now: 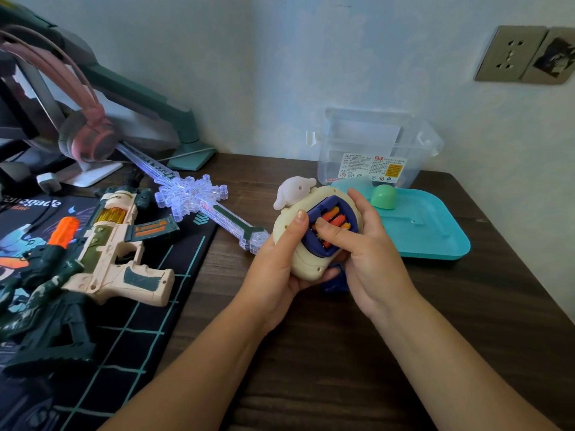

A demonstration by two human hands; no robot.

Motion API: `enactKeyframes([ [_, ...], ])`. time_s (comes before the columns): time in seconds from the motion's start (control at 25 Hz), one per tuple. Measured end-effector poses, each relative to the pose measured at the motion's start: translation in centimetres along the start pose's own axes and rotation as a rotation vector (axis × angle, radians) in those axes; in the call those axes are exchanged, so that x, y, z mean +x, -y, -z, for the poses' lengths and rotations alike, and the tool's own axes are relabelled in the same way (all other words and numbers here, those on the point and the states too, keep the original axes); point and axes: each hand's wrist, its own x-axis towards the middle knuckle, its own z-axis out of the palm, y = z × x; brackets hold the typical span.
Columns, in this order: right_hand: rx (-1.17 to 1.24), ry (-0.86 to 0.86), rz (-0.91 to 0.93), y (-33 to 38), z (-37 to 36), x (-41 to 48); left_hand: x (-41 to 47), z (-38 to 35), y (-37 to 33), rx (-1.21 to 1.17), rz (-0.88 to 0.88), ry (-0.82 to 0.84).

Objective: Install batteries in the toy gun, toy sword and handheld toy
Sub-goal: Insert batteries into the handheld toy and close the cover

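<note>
Both my hands hold the cream handheld toy (292, 219), back side up, above the dark wooden desk. Its blue battery bay is uncovered and shows orange batteries (336, 216). My left hand (277, 265) grips the toy from the left and below, thumb on the bay's rim. My right hand (370, 244) wraps the right side, its thumb pressing on the batteries. A blue piece (334, 281), perhaps the cover, lies under the toy. The clear toy sword (199, 197) lies to the left on the desk. The beige and green toy gun (102, 244) rests on the desk mat.
A teal lid (435, 231) with a green knob lies right of the toy, and a clear plastic box (373, 147) stands behind it by the wall. Pink headphones (87, 135) and a monitor arm stand at the back left. The black desk mat (149, 321) covers the left side.
</note>
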Motion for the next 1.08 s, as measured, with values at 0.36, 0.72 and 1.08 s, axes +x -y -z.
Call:
enactKeyframes([
  [0.36, -0.494, -0.062, 0.048, 1.7, 1.6, 0.6, 0.2, 0.8, -1.3, -0.048, -0.088, -0.052],
  [0.72, -1.557, 0.135, -0.065, 0.6, 3.1, -0.1, 0.4, 1.6, -1.7, -0.139, -0.144, -0.079],
  [1.08, -1.311, 0.151, -0.072, 1.1, 3.5, -0.4, 0.7, 2.0, -1.4, -0.044, -0.083, -0.108],
])
